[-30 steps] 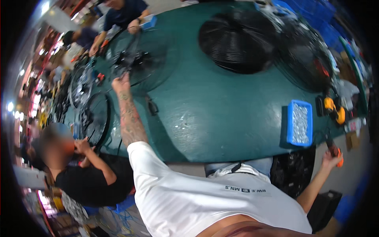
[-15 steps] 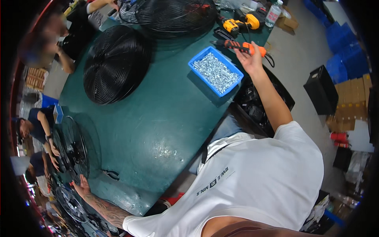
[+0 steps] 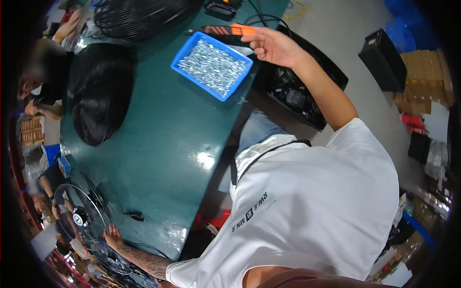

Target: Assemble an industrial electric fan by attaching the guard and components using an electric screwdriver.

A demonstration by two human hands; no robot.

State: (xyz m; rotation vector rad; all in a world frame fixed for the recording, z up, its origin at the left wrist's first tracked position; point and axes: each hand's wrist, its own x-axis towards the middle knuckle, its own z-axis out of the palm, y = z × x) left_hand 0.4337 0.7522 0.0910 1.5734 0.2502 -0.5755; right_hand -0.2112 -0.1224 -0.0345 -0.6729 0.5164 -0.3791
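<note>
My right hand [image 3: 276,47] is closed round the orange end of an orange-and-black electric screwdriver [image 3: 223,31]. Its tip points left, over the far edge of a blue tray [image 3: 198,85] filled with small silver screws [image 3: 213,67]. At the table's left end, my left hand [image 3: 113,236] has its fingers at the rim of a round wire fan guard [image 3: 98,200] with a pale centre badge [image 3: 79,219]. The guard stands tilted up; the exact finger contact is small and hard to see. Dark pliers [image 3: 134,216] lie just beyond that hand.
Black fan cages [image 3: 101,93] rest on the green table [image 3: 163,139], with another [image 3: 144,17] at the far edge. A black crate of dark motor-like parts [image 3: 293,93] stands below my right arm. Co-workers [image 3: 45,98] are along the left side. Cardboard boxes [image 3: 422,72] stack at right.
My view has shifted, so the tray and cages sit further left. The screwdriver has come left to the tray's far edge. The badged guard near my left hand is raised, and that hand moved slightly rightward.
</note>
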